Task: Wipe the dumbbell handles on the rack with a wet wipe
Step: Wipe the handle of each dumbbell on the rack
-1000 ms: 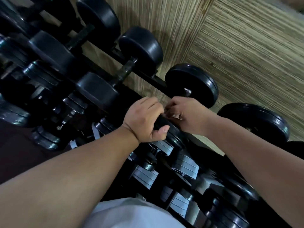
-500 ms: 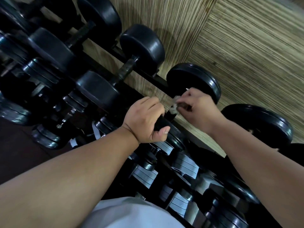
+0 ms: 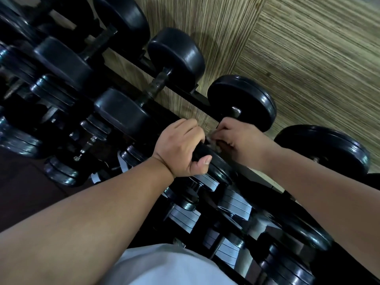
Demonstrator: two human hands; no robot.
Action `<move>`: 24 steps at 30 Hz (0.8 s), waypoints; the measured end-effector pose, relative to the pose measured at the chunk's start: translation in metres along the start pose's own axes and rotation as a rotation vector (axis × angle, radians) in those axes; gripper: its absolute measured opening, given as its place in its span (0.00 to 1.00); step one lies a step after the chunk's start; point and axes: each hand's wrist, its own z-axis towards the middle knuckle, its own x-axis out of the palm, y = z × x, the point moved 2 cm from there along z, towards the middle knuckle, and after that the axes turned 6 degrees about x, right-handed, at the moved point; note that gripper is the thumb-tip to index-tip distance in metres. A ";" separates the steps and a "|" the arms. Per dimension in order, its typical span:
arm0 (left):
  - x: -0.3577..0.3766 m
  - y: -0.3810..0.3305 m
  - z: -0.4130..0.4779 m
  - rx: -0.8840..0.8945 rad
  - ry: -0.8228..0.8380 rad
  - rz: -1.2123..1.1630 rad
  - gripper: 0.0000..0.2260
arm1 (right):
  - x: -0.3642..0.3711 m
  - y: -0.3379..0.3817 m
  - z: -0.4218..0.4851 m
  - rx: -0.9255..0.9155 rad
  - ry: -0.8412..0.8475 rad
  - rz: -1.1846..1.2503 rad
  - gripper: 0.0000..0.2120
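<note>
While the right hand (image 3: 241,140) pinches it, the wet wipe (image 3: 211,139) looks crumpled.

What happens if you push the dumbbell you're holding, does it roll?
Probably hard to budge: the dumbbell has thick heads, so it's likely heavy. Its round heads could roll, but the rack rails seem to cradle it, and the left hand grips one head.

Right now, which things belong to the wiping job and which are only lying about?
Job: wet wipe, pinched by right hand; dumbbell, gripped by left hand; rack.
Idle: neighbouring dumbbell; lower-shelf dumbbells; wooden wall.
</note>
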 end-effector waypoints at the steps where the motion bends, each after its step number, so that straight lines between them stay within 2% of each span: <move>1: 0.000 0.000 0.000 -0.004 0.001 -0.002 0.30 | -0.005 -0.005 0.005 0.053 -0.061 -0.038 0.13; 4: 0.000 0.001 -0.001 -0.006 0.007 0.000 0.30 | -0.010 -0.017 0.010 0.209 -0.197 -0.081 0.11; 5: 0.000 0.001 -0.001 -0.007 0.014 -0.003 0.30 | -0.007 -0.012 0.007 0.163 -0.163 -0.068 0.12; 8: 0.001 0.001 -0.001 -0.005 0.023 -0.004 0.30 | 0.008 0.002 -0.006 -0.061 0.084 -0.090 0.18; 9: 0.002 0.002 -0.001 -0.007 0.024 -0.002 0.30 | 0.008 0.001 -0.005 -0.075 0.109 -0.118 0.19; 10: 0.002 0.002 -0.002 -0.009 0.025 -0.004 0.30 | 0.005 -0.003 -0.001 -0.041 0.079 -0.130 0.18; 13: 0.001 0.002 -0.003 -0.008 0.025 -0.010 0.30 | -0.008 -0.018 0.011 0.162 -0.149 -0.136 0.13; 14: 0.001 0.002 -0.003 -0.006 0.027 -0.009 0.31 | -0.007 -0.018 0.011 0.193 -0.156 -0.164 0.14; 19: 0.000 0.002 0.000 0.016 0.041 0.001 0.31 | 0.002 0.001 -0.006 -0.035 0.040 -0.200 0.20; 21: -0.001 0.001 0.001 0.021 0.042 -0.007 0.31 | -0.004 -0.009 -0.002 0.086 -0.014 -0.213 0.16; 24: -0.002 0.000 0.003 0.028 0.034 -0.002 0.30 | -0.001 -0.011 -0.001 0.269 -0.148 -0.110 0.13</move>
